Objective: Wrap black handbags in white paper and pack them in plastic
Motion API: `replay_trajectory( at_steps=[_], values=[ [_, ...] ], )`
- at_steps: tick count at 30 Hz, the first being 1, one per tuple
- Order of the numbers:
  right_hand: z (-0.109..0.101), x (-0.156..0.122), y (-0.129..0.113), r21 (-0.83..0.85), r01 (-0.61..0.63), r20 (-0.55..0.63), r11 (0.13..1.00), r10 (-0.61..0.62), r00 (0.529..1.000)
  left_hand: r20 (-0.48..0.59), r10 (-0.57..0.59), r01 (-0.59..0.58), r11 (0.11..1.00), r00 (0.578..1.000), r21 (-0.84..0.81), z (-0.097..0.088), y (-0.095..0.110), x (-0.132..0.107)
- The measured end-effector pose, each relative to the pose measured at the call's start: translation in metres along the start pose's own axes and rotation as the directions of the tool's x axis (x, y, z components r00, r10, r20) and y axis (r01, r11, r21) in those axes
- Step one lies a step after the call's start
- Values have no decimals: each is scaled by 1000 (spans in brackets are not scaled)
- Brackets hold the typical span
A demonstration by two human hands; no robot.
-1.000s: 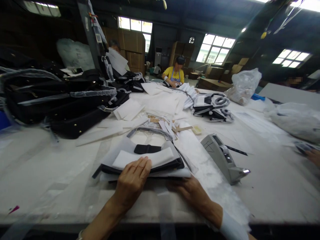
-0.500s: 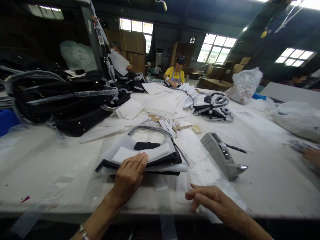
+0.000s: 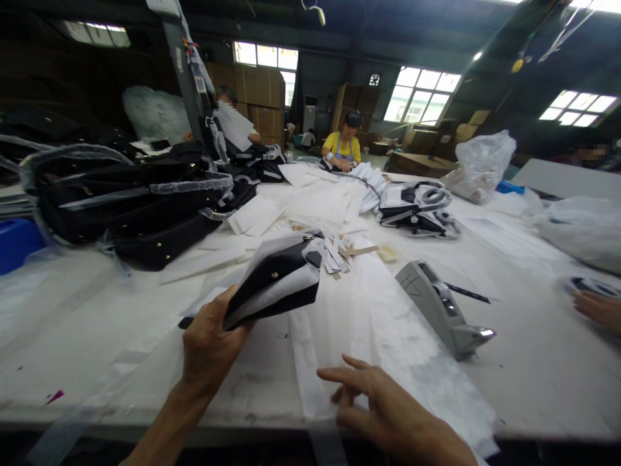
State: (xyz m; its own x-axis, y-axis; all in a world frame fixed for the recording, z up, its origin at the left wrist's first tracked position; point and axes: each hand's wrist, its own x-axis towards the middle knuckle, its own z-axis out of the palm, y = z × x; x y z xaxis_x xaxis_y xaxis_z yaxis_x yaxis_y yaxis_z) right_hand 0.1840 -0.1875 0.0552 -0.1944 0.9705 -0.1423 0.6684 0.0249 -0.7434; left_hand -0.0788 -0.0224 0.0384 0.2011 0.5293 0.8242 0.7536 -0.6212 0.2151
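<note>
The black bag [image 3: 257, 285] is in front of the person, over the middle of the near part of the table [image 3: 528, 362], tilted, with its far right end higher than the end in the grip. The left hand [image 3: 213, 336] is closed around its near left end, with the thumb along the lower edge; the fingers behind the bag are mostly hidden. It seems raised from the table, but I cannot tell if some part of it touches. The right hand [image 3: 376, 401] holds nothing: its fingers are spread and half bent, the index finger pointing to the left, above the pale plastic sheet [image 3: 412, 349], and I cannot tell if the fingertips touch it. I judge the bag to be rather light, since one hand carries it by one end, and moderately stiff, because its body does not hang down. The white wrapping [image 3: 291, 283] across its side looks thin and soft, so it could slip or wrinkle if someone pulls only this layer. A better hold would be on the firm body, one hand at each end, with flat fingers and not hard pressure, keeping away from the small metal stud [image 3: 274, 275], which may scratch.
</note>
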Motion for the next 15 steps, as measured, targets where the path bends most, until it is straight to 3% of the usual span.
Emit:
replay_trajectory(
  at_steps=[2,4,6,11,15],
  values=[
    [3,9,2,6,-17,-147,1000,18,989,1,11,-11,1000,1000,-5,1,0,-2],
    [4,19,4,-62,28,-268,998,-44,963,0,19,-19,1000,1000,-18,1,1,-2],
    [7,31,5,-159,88,-273,983,-130,953,1,23,-22,999,1000,-31,1,3,-1],
    [30,67,16,-450,179,-148,875,-271,951,6,85,-85,994,996,-69,-3,7,0],
    [32,74,50,-497,106,-348,861,-310,885,58,233,-224,967,971,-123,-2,16,-12]
  ],
)
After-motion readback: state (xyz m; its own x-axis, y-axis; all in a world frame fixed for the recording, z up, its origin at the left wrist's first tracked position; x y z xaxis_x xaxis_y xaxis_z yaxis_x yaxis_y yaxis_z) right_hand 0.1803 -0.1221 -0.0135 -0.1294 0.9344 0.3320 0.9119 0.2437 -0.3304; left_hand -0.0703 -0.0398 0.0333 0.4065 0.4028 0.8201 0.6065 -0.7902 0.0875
